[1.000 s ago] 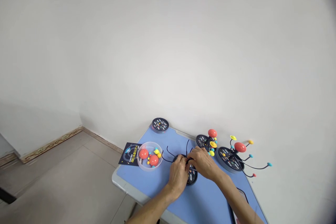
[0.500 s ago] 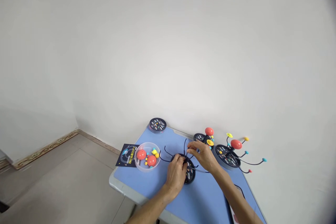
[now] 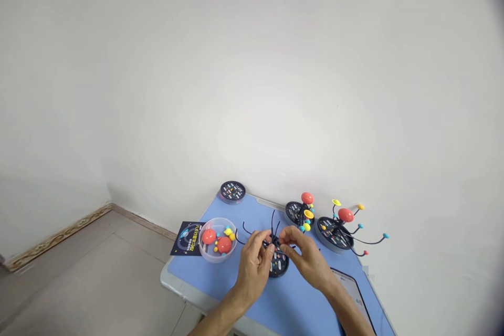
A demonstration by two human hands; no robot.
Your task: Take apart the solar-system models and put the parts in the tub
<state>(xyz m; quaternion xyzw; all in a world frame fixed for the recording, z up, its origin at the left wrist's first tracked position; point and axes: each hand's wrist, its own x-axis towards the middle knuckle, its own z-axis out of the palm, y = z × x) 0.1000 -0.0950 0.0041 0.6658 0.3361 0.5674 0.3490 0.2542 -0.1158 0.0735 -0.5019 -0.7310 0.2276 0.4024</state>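
Left hand (image 3: 252, 266) and right hand (image 3: 309, 261): fingertips pinching the curved black rods (image 3: 273, 222) at the centre of one round, labelled black base (image 3: 279, 268), upon the blue table (image 3: 197, 271). Leftward: translucent tub (image 3: 214, 258), two glossy red balls (image 3: 224, 244), smaller balls; card (image 3: 184, 240), yellow Chinese lettering. Beyond: one labelled disc (image 3: 232, 190); two ball-tipped models (image 3: 335, 233). Right: tablet (image 3: 350, 286), "40" legible.

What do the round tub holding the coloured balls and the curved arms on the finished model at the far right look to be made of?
The tub looks like thin, semi-clear plastic, since the blue tabletop shows faintly through its wall. The curved arms are matt black, probably plastic, though coated wire is possible.
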